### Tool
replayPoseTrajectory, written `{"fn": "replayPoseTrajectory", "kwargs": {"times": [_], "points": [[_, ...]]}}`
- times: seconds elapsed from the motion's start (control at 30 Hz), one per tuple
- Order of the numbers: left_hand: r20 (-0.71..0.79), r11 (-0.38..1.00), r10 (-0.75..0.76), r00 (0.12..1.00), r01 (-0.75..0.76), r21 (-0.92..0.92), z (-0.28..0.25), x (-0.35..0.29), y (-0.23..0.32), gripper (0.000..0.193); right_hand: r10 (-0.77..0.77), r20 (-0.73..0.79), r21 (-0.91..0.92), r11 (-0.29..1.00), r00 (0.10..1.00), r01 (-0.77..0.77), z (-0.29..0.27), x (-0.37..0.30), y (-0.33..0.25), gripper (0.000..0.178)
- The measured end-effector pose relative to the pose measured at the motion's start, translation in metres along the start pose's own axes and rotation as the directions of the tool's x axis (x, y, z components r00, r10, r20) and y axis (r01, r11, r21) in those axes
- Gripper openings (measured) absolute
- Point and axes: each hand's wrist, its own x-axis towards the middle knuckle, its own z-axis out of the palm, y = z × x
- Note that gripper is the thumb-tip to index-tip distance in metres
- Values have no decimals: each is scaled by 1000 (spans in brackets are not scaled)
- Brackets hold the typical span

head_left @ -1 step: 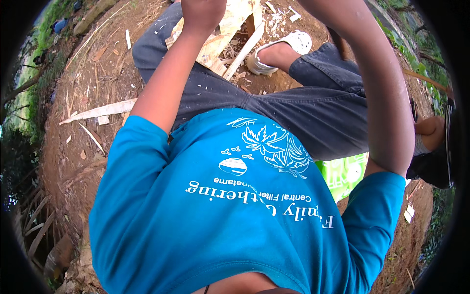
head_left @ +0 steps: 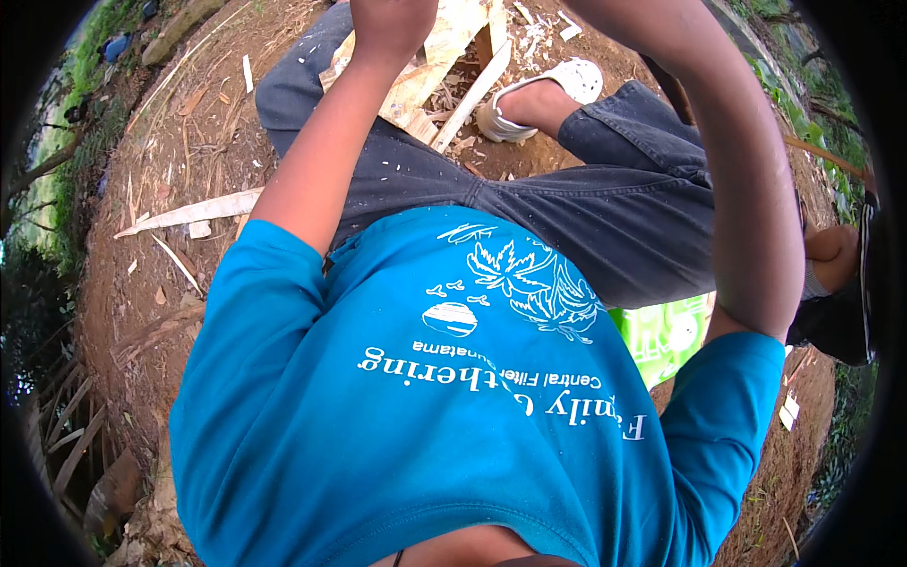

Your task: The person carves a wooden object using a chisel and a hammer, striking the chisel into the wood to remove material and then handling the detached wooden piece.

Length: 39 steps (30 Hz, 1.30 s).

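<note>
My left hand (head_left: 395,26) is at the top edge, over a pale, rough-hewn piece of wood (head_left: 406,99). Its fingers are cut off by the edge, so whatever they hold does not show. The right forearm (head_left: 756,189) bends up and inward from the blue sleeve and leaves the view at the top; the right hand lies outside the picture. The wood rests between my spread legs in dark grey trousers (head_left: 605,217). A split strip of wood (head_left: 477,94) leans beside it.
White shavings (head_left: 537,42) litter the brown soil around a white clog (head_left: 576,82) on my foot. A long pale wood splinter (head_left: 194,214) lies at left. A bright green printed item (head_left: 666,338) is by my right side. Another person's bent limb (head_left: 831,250) shows at far right.
My right forearm has shifted slightly outward to the right. The left arm and the wood look unmoved.
</note>
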Motion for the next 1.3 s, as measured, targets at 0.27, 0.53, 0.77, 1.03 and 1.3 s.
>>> {"fn": "replayPoseTrajectory", "kwargs": {"times": [0.27, 0.53, 0.77, 1.03, 1.3], "points": [[5, 998, -54, 999, 54, -44, -21, -6, -18, 20, -133, -133, 47, 989, 982, 141, 24, -4, -4, 34], [-67, 987, -102, 993, 92, -133, -21, -16, 18, 23, -177, -107, 122, 974, 978, 190, 15, -8, 6, 37], [-96, 998, -28, 995, 33, 59, -25, -10, 17, 25, -98, 46, 201, 976, 994, 87, 4, -3, -5, 40], [-52, 994, -67, 996, 62, -95, -26, -12, 14, 22, 13, 23, 37, 999, 1000, -13, -12, -13, -41, 43], [-44, 993, -24, 999, 19, -115, -23, -14, 10, 21, -55, 79, 40, 998, 995, 52, -14, -12, -38, 42]]}}
